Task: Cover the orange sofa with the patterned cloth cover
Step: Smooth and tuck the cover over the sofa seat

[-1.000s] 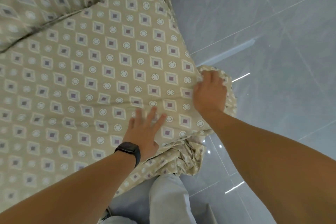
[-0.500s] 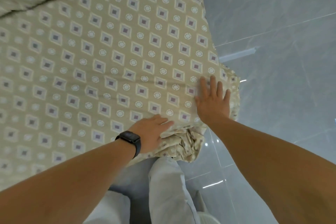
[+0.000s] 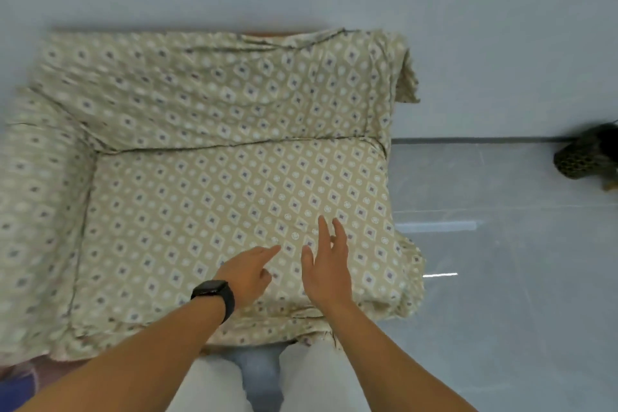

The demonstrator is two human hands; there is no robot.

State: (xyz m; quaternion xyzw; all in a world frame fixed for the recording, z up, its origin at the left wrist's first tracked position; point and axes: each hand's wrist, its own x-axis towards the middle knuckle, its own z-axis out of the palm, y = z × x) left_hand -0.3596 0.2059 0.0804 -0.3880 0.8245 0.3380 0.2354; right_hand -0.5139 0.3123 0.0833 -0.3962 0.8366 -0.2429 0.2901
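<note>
Cloth cover [image 3: 214, 197], diamond-patterned, drapes boxy sofa [image 3: 277, 34].

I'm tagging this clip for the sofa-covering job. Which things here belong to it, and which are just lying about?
Part of the job:
patterned cover, draped over the sofa
left hand
right hand

Just there:
black watch on the left wrist
dark patterned thing on the floor

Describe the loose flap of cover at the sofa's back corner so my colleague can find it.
Start at the covered sofa against the pale wall. Follow its backrest top to the end nearest the bare floor. There, the flap hangs past the corner, the only cloth dangling free against the wall.
</note>
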